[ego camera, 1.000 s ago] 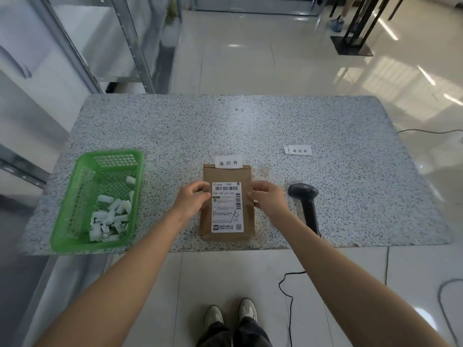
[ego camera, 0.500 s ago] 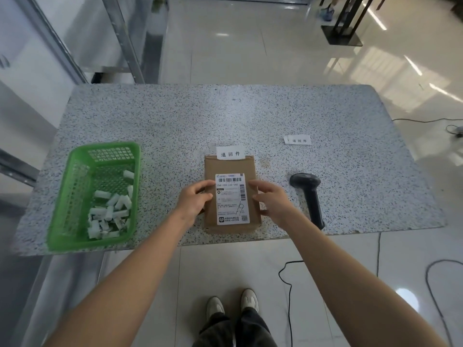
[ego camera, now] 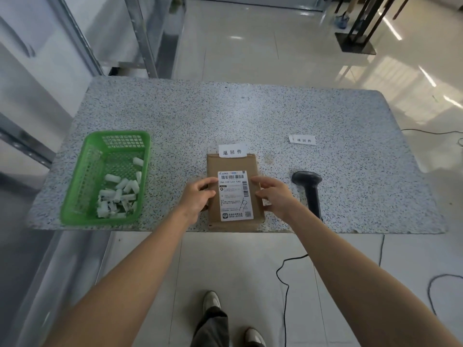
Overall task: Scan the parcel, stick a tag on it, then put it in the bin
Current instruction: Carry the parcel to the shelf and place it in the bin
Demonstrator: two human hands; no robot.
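Note:
A flat brown cardboard parcel [ego camera: 233, 164] lies near the front edge of the speckled table [ego camera: 250, 113], with a white shipping label [ego camera: 234, 196] facing up. A white tag [ego camera: 233, 152] with printed characters sits at the parcel's far edge. My left hand [ego camera: 198, 196] grips the parcel's left side, thumb on top. My right hand [ego camera: 274, 195] holds its right side, fingertips on the cardboard next to the label. A black handheld scanner [ego camera: 309, 190] lies on the table to the right of my right hand. The green plastic bin [ego camera: 85, 171] stands at the left.
A second white tag [ego camera: 303, 140] lies on the table further back on the right. The bin holds several white paper scraps [ego camera: 120, 194]. The scanner's black cable [ego camera: 284, 284] hangs down to the tiled floor. Metal shelving [ego camera: 140, 36] stands behind the table on the left.
Both hands slid from the upper corners of the shipping label down to the parcel's side edges. The parcel stays flat on the table.

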